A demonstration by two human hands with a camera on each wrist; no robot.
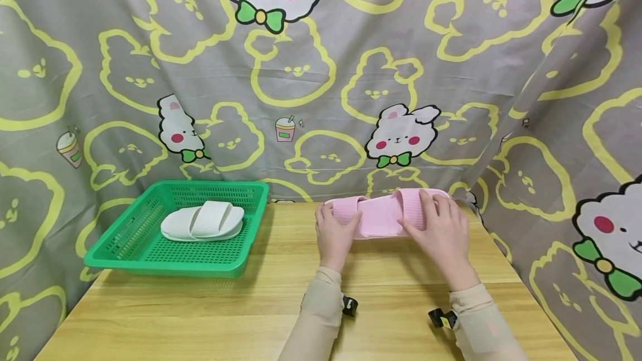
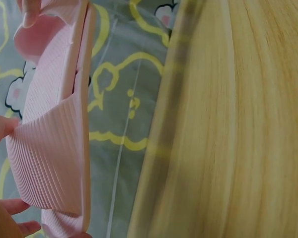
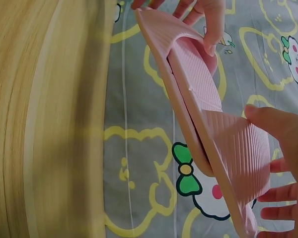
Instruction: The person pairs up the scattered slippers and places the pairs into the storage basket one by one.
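Observation:
Two pink slippers (image 1: pixel 380 217) are held fitted together, sole against sole, near the back edge of the table, their ribbed straps at opposite ends. My left hand (image 1: pixel 336 238) grips the left end, its thumb on the strap (image 2: pixel 47 158). At the other end my right hand (image 1: pixel 443 235) holds the right strap (image 3: pixel 238 153), thumb on the near edge and fingers around the far side. Both wrist views show the pair tilted, with a narrow gap between the soles. A white pair of slippers (image 1: pixel 203 222) lies in the green basket (image 1: pixel 165 265) on the left.
The wooden table (image 1: pixel 200 311) reaches back to a grey patterned curtain (image 1: pixel 311 93), which also hangs along both sides. The basket's left rim reaches the table's left edge. Small black devices are fixed at both wrists.

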